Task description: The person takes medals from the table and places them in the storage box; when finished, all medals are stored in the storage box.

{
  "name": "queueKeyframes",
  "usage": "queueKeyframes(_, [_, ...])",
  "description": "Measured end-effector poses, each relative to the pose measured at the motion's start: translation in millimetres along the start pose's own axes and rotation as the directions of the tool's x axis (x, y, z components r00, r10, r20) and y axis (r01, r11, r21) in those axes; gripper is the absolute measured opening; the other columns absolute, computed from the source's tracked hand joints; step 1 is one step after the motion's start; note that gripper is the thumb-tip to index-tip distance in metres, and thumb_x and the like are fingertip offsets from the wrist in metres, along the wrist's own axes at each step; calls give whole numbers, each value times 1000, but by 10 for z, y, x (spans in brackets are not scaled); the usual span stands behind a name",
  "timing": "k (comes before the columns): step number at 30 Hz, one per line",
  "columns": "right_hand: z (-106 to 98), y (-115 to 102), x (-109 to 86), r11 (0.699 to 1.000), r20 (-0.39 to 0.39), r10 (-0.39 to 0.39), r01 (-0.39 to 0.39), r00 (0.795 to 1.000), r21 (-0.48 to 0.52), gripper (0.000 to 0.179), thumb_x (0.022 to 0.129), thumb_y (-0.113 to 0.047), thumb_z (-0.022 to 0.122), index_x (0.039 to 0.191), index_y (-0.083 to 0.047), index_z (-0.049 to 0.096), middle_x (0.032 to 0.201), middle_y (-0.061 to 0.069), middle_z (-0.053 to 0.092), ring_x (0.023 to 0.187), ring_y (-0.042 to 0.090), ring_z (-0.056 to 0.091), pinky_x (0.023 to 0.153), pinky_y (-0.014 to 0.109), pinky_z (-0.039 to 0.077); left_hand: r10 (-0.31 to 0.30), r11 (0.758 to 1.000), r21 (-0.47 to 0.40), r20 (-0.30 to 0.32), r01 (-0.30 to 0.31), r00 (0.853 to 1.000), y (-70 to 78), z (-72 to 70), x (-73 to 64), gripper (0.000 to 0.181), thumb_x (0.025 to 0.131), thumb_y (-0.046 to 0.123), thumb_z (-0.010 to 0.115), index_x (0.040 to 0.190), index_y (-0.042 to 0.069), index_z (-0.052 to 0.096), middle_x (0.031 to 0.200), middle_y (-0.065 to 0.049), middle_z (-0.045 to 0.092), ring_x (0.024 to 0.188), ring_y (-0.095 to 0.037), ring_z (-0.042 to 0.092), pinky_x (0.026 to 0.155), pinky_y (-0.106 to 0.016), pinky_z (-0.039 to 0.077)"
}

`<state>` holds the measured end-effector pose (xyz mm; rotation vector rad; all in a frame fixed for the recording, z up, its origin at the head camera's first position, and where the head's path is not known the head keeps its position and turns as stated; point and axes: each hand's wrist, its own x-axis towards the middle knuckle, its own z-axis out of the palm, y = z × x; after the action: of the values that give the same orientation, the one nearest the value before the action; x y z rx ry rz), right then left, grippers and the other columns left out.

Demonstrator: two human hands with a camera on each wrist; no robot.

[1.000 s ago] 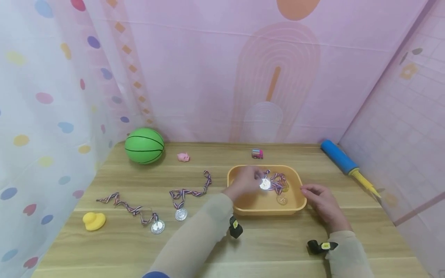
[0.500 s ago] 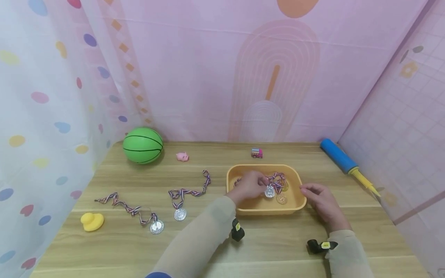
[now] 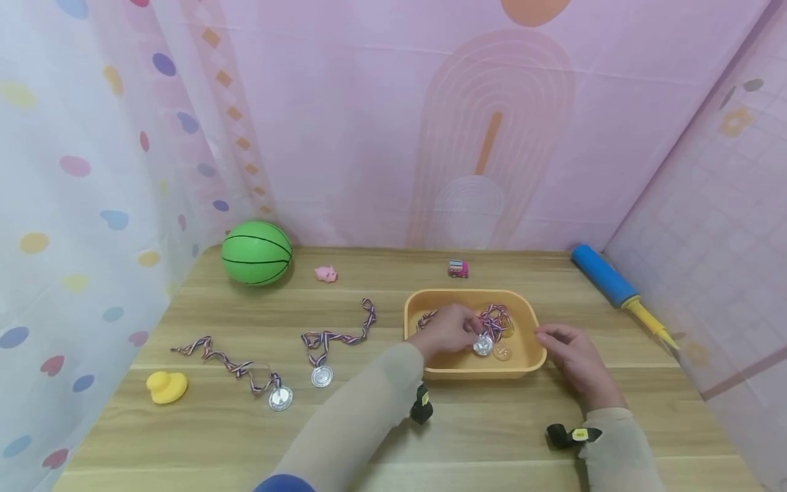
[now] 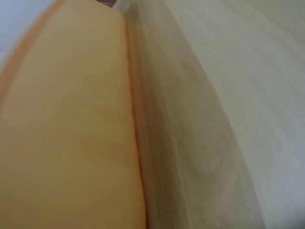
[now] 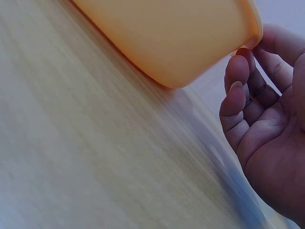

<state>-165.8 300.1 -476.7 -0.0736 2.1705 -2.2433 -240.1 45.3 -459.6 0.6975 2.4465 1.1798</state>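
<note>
My left hand (image 3: 451, 329) reaches inside an orange-yellow plastic tub (image 3: 473, 374). Its thumb and fingers pinch a silver medal (image 3: 482, 344) by its top, low in the tub. Beside that medal lie a bronze-coloured medal (image 3: 502, 351) and a bunched striped ribbon (image 3: 494, 318), with a gold medal (image 3: 508, 330) partly under the ribbon. In the right wrist view, my right hand (image 5: 274, 105) pinches the tub's rim between thumb and fingers at its right end. The tub's outer wall (image 4: 71, 119) fills the left of the left wrist view, where the left hand is nearly all hidden.
Two silver medals on striped ribbons, one nearer (image 3: 281, 398) and one farther (image 3: 322, 376), lie left of the tub. Around them are a yellow duck (image 3: 167, 387), a green ball (image 3: 257, 253), a pink pig (image 3: 326, 274), a toy car (image 3: 458, 268) and a blue pump (image 3: 605, 275).
My left hand has lowered the silver medal towards the tub's floor, moving slightly right and nearer. The right hand keeps its grip on the rim. The head view has shifted slightly.
</note>
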Motion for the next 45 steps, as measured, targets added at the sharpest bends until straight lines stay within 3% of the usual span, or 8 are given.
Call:
queueKeyframes(10, [-11,-11,-6,1000,3,0,0,1000,0,12,94,-4,60,99,-3,71,93,-4,69,85,8,61,70,22,53,-47,998,48,32,45,998,17,29,-11,8,83,6,72,85,13,68,75,5,62,69,-10,58,63,-22,48])
queueKeyframes(30, [-27,21,-8,998,-4,28,-29,1000,-63,12,93,-11,62,100,-5,71,94,-4,69,86,9,61,71,22,53,-28,995,98,28,25,999,90,158,-7,14,72,1,74,78,12,70,74,7,62,69,-9,54,63,-20,44])
queueKeyframes(38, [-20,28,10,1000,13,1,-1,1000,-11,12,94,-6,60,97,-7,71,94,-4,69,86,8,61,70,21,52,-7,993,117,35,3,999,118,159,-28,12,73,1,74,78,11,69,71,7,61,66,-9,53,62,-19,44])
queueKeyframes(45, [-23,13,20,1000,-3,8,-8,1000,-27,11,93,-7,61,98,-4,70,94,-4,69,86,9,61,71,22,52,-31,987,157,42,24,999,132,141,-13,14,72,3,74,74,14,67,73,7,60,71,-10,54,71,-22,45])
